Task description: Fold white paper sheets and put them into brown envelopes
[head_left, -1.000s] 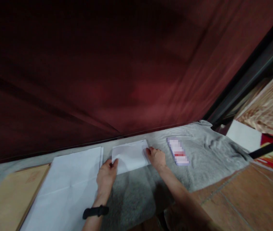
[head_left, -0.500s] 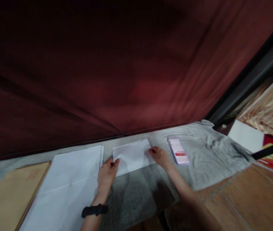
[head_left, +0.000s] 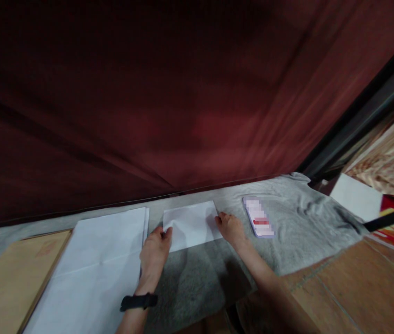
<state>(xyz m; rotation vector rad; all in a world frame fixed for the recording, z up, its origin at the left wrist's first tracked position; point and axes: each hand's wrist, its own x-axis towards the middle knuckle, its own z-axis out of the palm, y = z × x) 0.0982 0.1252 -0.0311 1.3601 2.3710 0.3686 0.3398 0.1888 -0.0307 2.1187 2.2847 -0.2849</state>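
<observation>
White and folded small, the rectangular paper sheet (head_left: 192,225) lies on the soft grey cloth (head_left: 197,278), close under the dark red curtain (head_left: 183,116). The left hand (head_left: 155,253) pinches its near-left corner. The right hand (head_left: 230,228), loosely open, presses fingertips on the right edge (gripping nothing). On such yielding cloth the sheet could wrinkle or skid toward the large white paper stack (head_left: 103,260) just beside it.

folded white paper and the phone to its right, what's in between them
Between the folded white paper and the phone lies the right hand, touching the paper's right edge, with only grey cloth beneath. The head view shows this.
</observation>
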